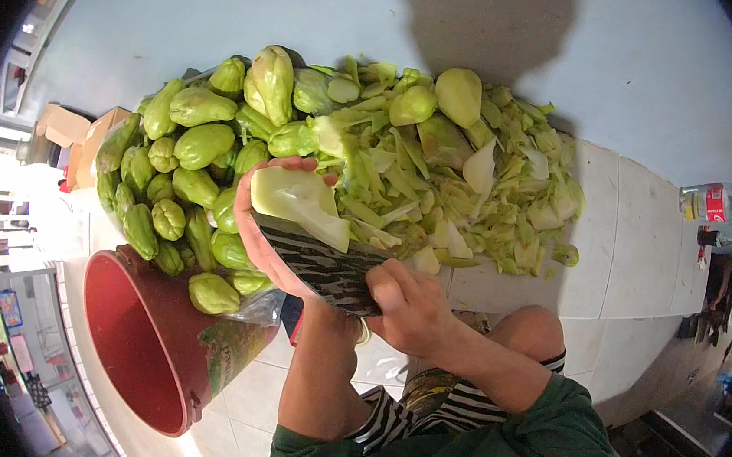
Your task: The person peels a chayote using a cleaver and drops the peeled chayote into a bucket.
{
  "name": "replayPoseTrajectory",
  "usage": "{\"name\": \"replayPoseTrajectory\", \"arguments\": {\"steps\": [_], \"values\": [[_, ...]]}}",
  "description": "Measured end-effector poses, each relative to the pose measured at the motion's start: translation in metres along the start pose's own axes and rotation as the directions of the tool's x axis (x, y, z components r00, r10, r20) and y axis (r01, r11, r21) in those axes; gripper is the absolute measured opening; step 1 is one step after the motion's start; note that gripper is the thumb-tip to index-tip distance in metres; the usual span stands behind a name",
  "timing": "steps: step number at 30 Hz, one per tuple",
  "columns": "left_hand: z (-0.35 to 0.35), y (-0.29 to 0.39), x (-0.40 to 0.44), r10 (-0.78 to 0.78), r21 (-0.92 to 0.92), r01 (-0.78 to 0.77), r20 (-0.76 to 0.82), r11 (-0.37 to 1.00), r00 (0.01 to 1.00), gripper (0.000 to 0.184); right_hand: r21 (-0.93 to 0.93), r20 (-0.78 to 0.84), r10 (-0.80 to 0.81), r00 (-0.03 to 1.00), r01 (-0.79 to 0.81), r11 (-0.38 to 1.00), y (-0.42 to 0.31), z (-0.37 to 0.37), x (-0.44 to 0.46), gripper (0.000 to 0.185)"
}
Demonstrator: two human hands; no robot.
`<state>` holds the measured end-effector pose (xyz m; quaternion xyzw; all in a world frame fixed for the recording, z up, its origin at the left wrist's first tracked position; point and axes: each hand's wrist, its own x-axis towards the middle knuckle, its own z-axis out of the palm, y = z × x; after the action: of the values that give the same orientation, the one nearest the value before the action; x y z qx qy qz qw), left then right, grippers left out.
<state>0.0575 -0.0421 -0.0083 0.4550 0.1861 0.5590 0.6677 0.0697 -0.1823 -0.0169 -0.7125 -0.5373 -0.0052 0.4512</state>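
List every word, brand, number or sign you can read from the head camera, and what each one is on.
No text reads with certainty.
Red bottle label: white lettering, too small to read.
Bucket's green patch: worn and blurred, no words legible.
Blue panel at far left: too small to read.
Knife blade: dark streaks, no lettering visible.

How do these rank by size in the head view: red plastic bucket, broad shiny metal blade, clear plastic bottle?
1. Red plastic bucket
2. Broad shiny metal blade
3. Clear plastic bottle
Apparent size only.
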Motion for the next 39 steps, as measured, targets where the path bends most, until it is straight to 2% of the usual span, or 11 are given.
{"name": "replayPoseTrajectory", "arguments": {"steps": [5,7,11,14,19,23,27,30,33,35,39], "values": [[0.004,0.003,-0.001,0.052,0.067,-0.051,-0.002,0.996,0.999,0.057,0.0,0.034,0.069,0.997,-0.069,0.998,-0.006,-0.005,0.003,0.037],[0.001,0.0,0.0,0.112,0.098,-0.117,0.06,0.988,0.992,0.055,0.024,0.011,0.08,0.997,-0.08,0.997,-0.008,-0.005,0.004,0.035],[0.003,-0.004,-0.002,0.058,0.053,-0.061,0.063,0.997,0.996,0.051,0.009,-0.016,0.11,0.994,-0.109,0.994,-0.007,-0.003,0.003,0.035],[0.002,-0.007,-0.002,-0.039,-0.099,0.043,0.035,0.994,0.999,0.049,-0.014,0.024,0.128,0.991,-0.128,0.992,-0.006,-0.004,0.004,0.035],[0.0,-0.007,-0.002,0.029,0.027,-0.03,0.039,0.999,0.999,0.051,0.012,0.061,0.198,0.978,-0.199,0.98,-0.013,-0.007,0.007,0.032],[-0.002,-0.011,0.0,0.021,0.03,-0.023,0.079,0.999,0.997,0.051,-0.037,0.095,0.213,0.972,-0.211,0.977,-0.014,-0.011,0.01,0.03],[-0.002,-0.015,-0.003,-0.041,-0.129,0.05,0.068,0.99,0.997,0.047,-0.007,0.085,0.191,0.978,-0.191,0.982,-0.012,-0.01,0.01,0.029],[0.0,-0.013,-0.002,-0.006,-0.068,0.008,0.028,0.998,1.0,0.045,-0.015,0.108,0.219,0.97,-0.219,0.976,-0.014,-0.012,0.013,0.031],[-0.004,-0.015,-0.001,-0.068,-0.099,0.073,0.054,0.992,0.996,0.046,-0.05,0.128,0.216,0.968,-0.211,0.976,-0.014,-0.013,0.013,0.032],[-0.008,-0.019,-0.002,-0.2,-0.381,0.248,0.162,0.891,0.966,0.046,-0.08,0.134,0.199,0.971,-0.19,0.979,-0.013,-0.013,0.013,0.033],[-0.001,-0.017,-0.007,-0.119,-0.193,0.124,0.036,0.973,0.992,0.044,-0.071,0.12,0.244,0.962,-0.237,0.969,-0.016,-0.013,0.017,0.032]]}}
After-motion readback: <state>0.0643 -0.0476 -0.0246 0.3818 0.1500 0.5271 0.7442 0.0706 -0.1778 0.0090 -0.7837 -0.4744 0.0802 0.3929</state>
